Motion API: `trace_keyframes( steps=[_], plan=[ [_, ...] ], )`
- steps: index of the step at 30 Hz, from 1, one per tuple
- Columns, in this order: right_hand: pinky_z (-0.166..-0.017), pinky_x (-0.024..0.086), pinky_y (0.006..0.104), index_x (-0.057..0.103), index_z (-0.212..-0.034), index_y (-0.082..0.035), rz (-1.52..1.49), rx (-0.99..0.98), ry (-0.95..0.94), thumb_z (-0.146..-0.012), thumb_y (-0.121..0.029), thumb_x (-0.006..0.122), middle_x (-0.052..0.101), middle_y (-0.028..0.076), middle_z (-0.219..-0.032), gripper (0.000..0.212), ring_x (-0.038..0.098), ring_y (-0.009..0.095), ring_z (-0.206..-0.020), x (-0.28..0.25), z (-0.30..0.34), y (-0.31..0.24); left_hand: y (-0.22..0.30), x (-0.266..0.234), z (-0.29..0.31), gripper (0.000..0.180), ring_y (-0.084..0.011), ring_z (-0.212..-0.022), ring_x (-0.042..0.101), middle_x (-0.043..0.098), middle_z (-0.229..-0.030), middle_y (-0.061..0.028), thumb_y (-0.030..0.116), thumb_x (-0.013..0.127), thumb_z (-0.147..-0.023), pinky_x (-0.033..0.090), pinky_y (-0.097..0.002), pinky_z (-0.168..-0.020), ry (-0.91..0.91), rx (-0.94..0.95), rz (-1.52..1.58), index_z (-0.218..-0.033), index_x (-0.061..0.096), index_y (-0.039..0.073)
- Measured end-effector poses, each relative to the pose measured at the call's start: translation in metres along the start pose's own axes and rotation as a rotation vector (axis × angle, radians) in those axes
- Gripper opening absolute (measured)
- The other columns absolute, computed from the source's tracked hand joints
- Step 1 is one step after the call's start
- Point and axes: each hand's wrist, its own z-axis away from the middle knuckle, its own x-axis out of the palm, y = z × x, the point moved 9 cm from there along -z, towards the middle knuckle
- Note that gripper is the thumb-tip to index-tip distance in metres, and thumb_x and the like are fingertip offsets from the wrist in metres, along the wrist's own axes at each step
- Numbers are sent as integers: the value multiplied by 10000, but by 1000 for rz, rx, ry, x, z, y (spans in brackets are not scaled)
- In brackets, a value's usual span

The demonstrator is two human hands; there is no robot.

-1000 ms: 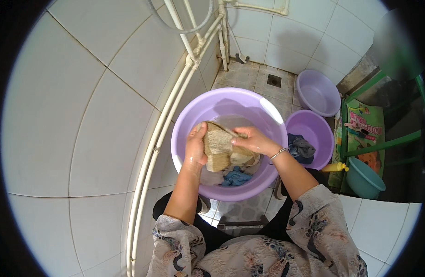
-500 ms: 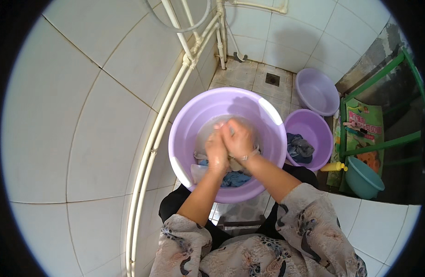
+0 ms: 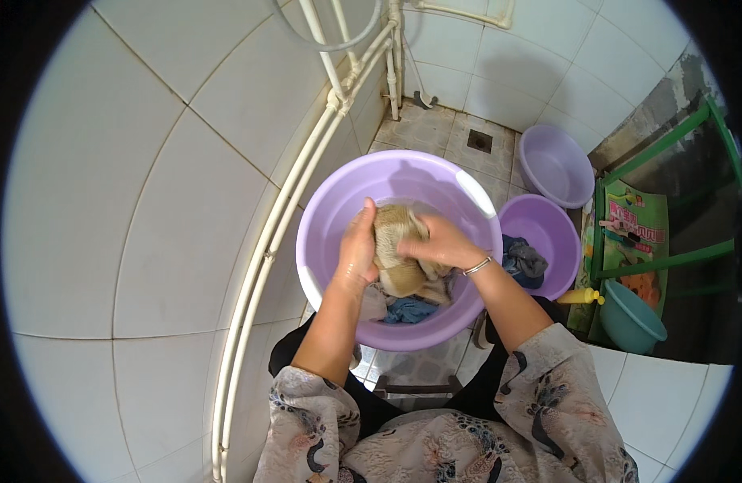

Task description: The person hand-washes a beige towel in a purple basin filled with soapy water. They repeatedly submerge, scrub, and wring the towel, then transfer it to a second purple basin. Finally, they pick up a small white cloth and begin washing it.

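Note:
Between my hands, over a large lilac basin (image 3: 322, 217), is a bunched, wet tan cloth (image 3: 396, 229). My left hand (image 3: 357, 245) grips its left side, with the thumb up along the edge. From the right, my right hand (image 3: 443, 244) is closed on the cloth, its fingertips blurred across the front. A blue cloth (image 3: 409, 310) lies low in the basin, nearest me. Beside it is something whitish (image 3: 373, 303) that I cannot make out clearly. Cloudy water shows partly behind the tan cloth.
To the right, a smaller purple basin (image 3: 560, 241) holds dark cloths (image 3: 522, 262). Behind it leans a pale lilac basin (image 3: 554, 165). A yellow bottle (image 3: 578, 297) and teal basin (image 3: 628, 318) are near a green frame (image 3: 669, 259). White pipes (image 3: 262, 274) run along the left wall.
My hands were pressed together low in the basin, blurred. They are now apart, with the tan cloth raised and visible between them. My right hand has moved to the right.

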Motion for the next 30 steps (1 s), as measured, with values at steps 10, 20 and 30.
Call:
trace_keyframes(
  steps=[10, 20, 30],
  plan=[
    [-794, 478, 286, 604, -1049, 28, -486, 146, -38, -773, -63, 613, 647, 58, -956, 291, 600, 129, -851, -40, 28, 15, -37, -33, 5, 380, -113, -850, 581, 645, -927, -46, 171, 740, -753, 462, -261, -784, -421, -164, -744, -1072, 619, 3],
    [-777, 489, 322, 542, -1142, -44, -306, -29, 376, -734, 19, 554, 615, 93, -1075, 413, 605, 169, -891, -47, 20, 7, 6, -44, -13, 329, -261, -868, 610, 579, -1040, -161, 106, 514, -836, 531, -354, -715, 84, 144, 97, -1138, 479, -18],
    [-580, 463, 398, 567, -792, -53, 197, 98, 584, -774, -217, 637, 578, 170, -700, 179, 577, 369, -643, -14, -7, 27, -74, -29, -38, 248, -152, -831, 516, 556, -902, -59, 204, 414, -911, 434, -300, -724, 314, 155, 66, -984, 555, 13]
  ],
)
